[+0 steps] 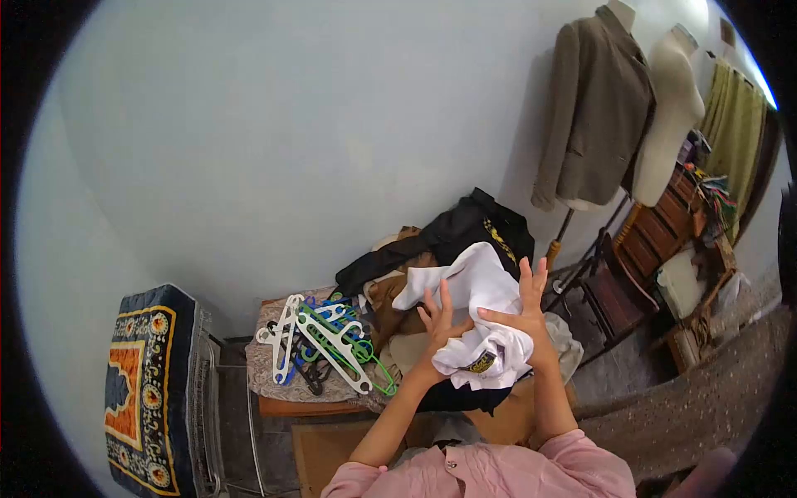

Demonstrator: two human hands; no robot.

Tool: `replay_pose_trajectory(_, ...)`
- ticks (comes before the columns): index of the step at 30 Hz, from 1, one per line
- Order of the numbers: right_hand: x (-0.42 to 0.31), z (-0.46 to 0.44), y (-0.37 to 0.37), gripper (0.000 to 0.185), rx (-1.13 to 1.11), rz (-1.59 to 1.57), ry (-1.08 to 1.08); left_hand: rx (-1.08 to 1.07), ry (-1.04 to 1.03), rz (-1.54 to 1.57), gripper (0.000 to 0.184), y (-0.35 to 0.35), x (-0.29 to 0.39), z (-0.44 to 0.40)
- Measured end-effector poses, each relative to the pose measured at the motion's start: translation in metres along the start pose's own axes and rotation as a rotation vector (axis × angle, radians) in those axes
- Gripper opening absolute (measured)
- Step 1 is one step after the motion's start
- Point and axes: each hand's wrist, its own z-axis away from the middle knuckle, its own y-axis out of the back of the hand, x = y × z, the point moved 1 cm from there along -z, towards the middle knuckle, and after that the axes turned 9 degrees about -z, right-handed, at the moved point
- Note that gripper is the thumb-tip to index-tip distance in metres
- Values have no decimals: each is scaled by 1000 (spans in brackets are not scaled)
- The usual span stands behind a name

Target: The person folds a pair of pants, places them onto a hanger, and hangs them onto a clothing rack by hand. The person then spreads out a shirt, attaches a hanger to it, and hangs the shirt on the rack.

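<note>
The place is marked as a clothing workroom or small tailor's shop; which of the two cannot be told. At 2 o'clock a dress form (623, 14) is dressed in a brown jacket (594, 108), and a bare form (668, 116) is stood beside it. At 7 o'clock plastic hangers (339, 342) are piled on a cloth-covered worktop (303, 407), where assorted clothes (386, 303) are heaped toward the centre, a black garment (473, 224) decorated in yellow among them. A white garment (490, 282) is held up toward 4 o'clock. A plain pale wall (274, 124) is seen at 12 o'clock, a dark chair (618, 303) is placed at 3, and a yellow-green curtain (730, 124) is hung between 2 and 3.
</note>
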Motion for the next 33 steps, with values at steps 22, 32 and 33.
replay_pose_trajectory(22,-103,114,60,25,-26,185,-342,299,18,-299,24,83,88,108)
replay_pose_trajectory(32,-96,120,-17,28,-82,-383,-282,254,-119,-368,17,75,129,139)
replay_pose_trajectory(33,-98,123,-15,18,-105,-361,-115,256,-104,-378,17,78,130,142)
